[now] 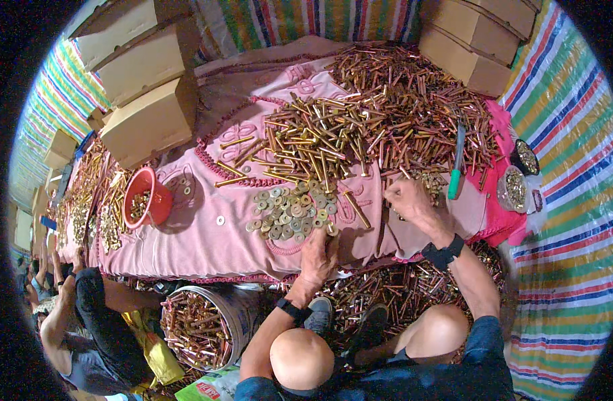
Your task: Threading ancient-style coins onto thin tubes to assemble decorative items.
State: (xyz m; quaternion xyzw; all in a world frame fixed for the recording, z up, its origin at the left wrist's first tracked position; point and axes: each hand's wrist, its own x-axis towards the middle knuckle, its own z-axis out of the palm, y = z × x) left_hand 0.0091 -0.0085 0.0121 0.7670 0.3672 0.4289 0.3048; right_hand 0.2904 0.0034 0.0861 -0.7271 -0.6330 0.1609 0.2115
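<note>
My left hand point(318, 257) is at the table's near edge, its fingers drawn together against the front of a pile of flat metal washers point(283, 217). A small brassy piece shows at its fingertips, but its kind is unclear. My right hand point(411, 202) is over the cloth further right, with fingers curled in; anything inside them is hidden. Close beyond it lies a small heap of little metal parts point(430, 180). Between my hands a single long bolt point(356, 208) rests on the pink cloth point(246, 257). Behind the washers spreads a heap of brass-coloured bolts point(313, 134).
Darker bolts point(413, 87) cover the back right, near a green-handled tool point(456, 164) and a tub of small parts point(512, 187). A red bowl point(148, 197) and cardboard boxes point(149, 120) stand left. Below are a bucket of bolts point(236, 327) and another person point(72, 334).
</note>
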